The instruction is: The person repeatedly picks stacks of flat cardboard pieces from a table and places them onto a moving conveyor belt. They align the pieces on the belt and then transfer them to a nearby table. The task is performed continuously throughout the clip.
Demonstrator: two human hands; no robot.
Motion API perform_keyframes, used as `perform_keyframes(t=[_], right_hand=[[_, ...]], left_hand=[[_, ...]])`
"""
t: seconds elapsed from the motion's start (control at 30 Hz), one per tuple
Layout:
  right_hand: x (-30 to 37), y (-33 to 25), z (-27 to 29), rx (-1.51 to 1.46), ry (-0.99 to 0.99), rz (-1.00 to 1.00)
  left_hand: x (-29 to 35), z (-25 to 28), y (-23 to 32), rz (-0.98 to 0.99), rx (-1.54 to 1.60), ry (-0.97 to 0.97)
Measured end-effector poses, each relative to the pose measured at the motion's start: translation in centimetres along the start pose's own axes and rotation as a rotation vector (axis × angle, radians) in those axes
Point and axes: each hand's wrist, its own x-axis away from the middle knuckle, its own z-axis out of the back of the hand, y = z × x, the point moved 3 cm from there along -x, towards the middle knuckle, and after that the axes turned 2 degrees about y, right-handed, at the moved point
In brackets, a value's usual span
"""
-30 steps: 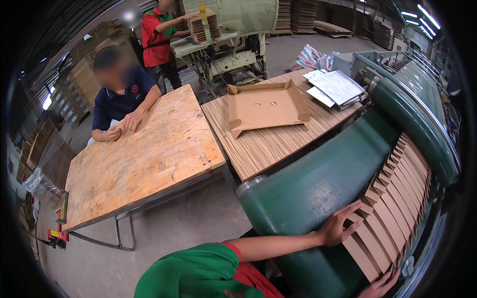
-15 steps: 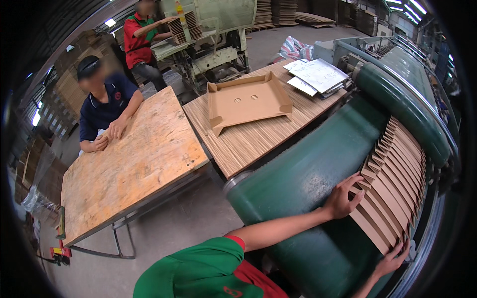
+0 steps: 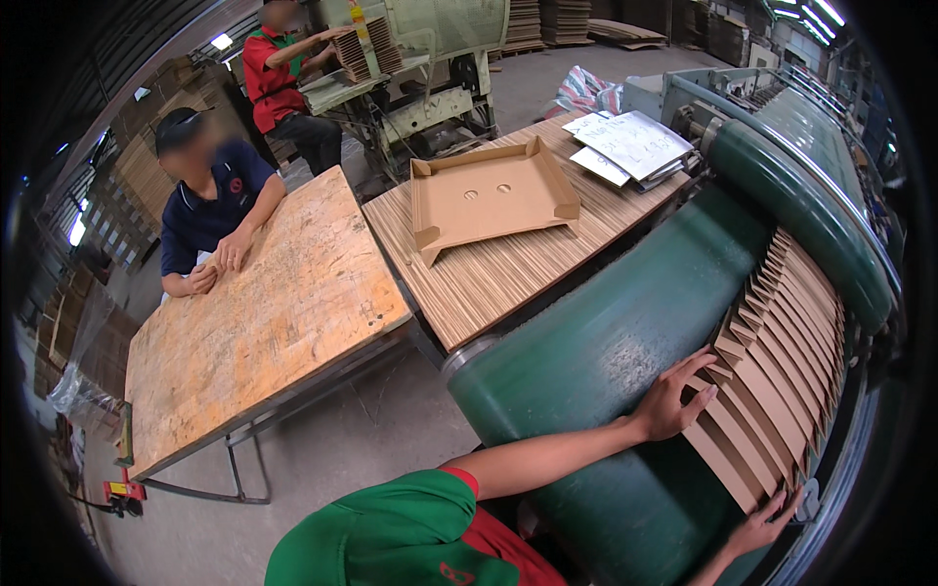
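Cardboard blanks (image 3: pixel 782 376), a shingled row leaning on the green machine's belt (image 3: pixel 606 352), sit right under and between both sets of fingers. Left hand (image 3: pixel 672 398) is spread flat, fingers open, tips touching the near-left edge of the row; nothing gripped. Right hand (image 3: pixel 765 521) is at the row's lower end, fingers splayed against the last blanks' bottom edge, also open, w/ no pinch visible.

Step in hand, as I read it: squaring and steadying the row on the belt, both palms acting as stops. Next move prob. calls for even pressure from both sides so the notched corners stay lined up; a lopsided push could fan the blanks out.

Edges & room: beyond the fingertips the row runs up toward the big green roller (image 3: pixel 811 215), so that way is tight. Left of the left fingers the belt is bare and curved, w/ good sliding room. Further left, well apart from the hands, is a slatted table (image 3: pixel 489 283) w/ a folded cardboard tray (image 3: pixel 493 200) and papers (image 3: pixel 630 146), then a worn wooden table (image 3: pixel 264 322) where a co-worker (image 3: pixel 210 210) leans. Another person (image 3: pixel 283 78) works a machine at the back.
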Motion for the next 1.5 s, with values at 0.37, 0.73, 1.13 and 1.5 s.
perform_keyframes(t=[0.37,0.73,1.13,1.5], right_hand=[[0.5,-4.8,1.6,-0.157,0.124,0.147],[3.1,-8.2,4.1,-0.238,0.117,0.065],[3.1,-9.3,4.2,-0.155,0.117,0.093],[4.9,-6.5,4.8,-0.191,0.032,-0.061]], left_hand=[[1.5,0.8,0.8,0.013,0.006,-0.011],[4.8,2.4,2.4,0.061,0.023,-0.024],[4.8,2.6,2.4,0.049,0.018,-0.023],[6.6,4.1,3.9,0.012,-0.016,0.010]])
